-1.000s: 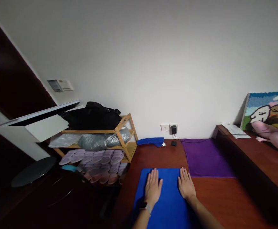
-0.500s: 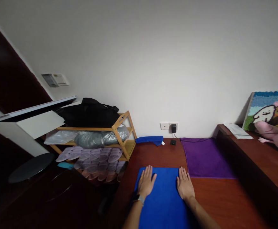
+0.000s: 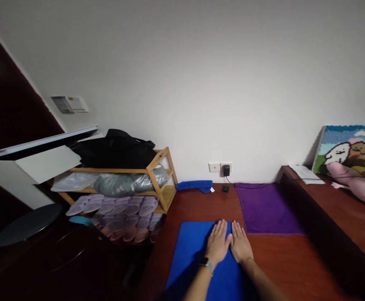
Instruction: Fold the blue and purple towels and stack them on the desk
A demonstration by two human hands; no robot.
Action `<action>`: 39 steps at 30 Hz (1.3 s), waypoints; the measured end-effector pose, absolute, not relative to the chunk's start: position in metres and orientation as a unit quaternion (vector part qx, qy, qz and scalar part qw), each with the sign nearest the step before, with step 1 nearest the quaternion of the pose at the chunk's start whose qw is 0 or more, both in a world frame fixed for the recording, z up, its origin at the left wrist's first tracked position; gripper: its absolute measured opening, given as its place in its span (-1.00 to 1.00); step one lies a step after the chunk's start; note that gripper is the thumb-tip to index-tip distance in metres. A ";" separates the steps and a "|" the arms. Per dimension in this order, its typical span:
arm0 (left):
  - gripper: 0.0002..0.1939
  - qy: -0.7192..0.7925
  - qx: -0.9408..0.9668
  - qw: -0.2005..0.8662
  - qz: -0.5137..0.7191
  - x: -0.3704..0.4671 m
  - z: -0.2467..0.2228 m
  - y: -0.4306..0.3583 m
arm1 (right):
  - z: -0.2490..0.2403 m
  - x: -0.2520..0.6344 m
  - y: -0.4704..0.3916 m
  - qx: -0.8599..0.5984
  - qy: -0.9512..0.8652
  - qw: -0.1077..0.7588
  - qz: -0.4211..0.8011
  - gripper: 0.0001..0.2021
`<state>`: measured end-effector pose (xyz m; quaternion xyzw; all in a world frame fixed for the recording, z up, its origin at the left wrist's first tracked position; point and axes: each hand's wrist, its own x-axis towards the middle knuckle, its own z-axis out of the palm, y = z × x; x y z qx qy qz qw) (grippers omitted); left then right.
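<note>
A blue towel (image 3: 191, 255) lies flat on the red-brown wooden surface (image 3: 282, 263) in front of me. My left hand (image 3: 218, 247) rests palm down on its far right part, fingers spread, with a watch on the wrist. My right hand (image 3: 240, 246) lies flat beside it at the towel's right edge, the two hands touching side by side. Neither hand grips anything.
A purple towel (image 3: 268, 209) lies beyond on the right, a folded blue cloth (image 3: 195, 185) by the wall. A charger (image 3: 226, 170) is plugged into a wall socket. A wooden rack (image 3: 157, 175) with slippers and bags stands left. A raised ledge (image 3: 335, 209) with a picture runs along the right.
My left hand has slid right across the blue towel until it meets my right hand. The right hand has hardly moved.
</note>
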<state>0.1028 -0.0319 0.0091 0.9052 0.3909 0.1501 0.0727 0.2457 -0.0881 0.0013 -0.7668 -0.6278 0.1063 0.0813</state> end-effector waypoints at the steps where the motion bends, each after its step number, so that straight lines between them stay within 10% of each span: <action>1: -0.37 0.387 0.906 0.092 0.144 0.121 0.006 -0.040 | -0.001 0.247 -0.088 -0.764 -0.632 0.079 0.105 -0.35; 19: -0.32 0.554 0.827 0.030 0.085 -0.047 0.005 0.010 | -0.009 0.246 -0.087 -0.782 -0.604 0.112 0.101 -0.34; 39: -0.28 0.515 0.851 0.054 0.093 0.007 0.022 -0.006 | -0.004 0.230 -0.113 -0.789 -0.595 0.112 0.102 -0.32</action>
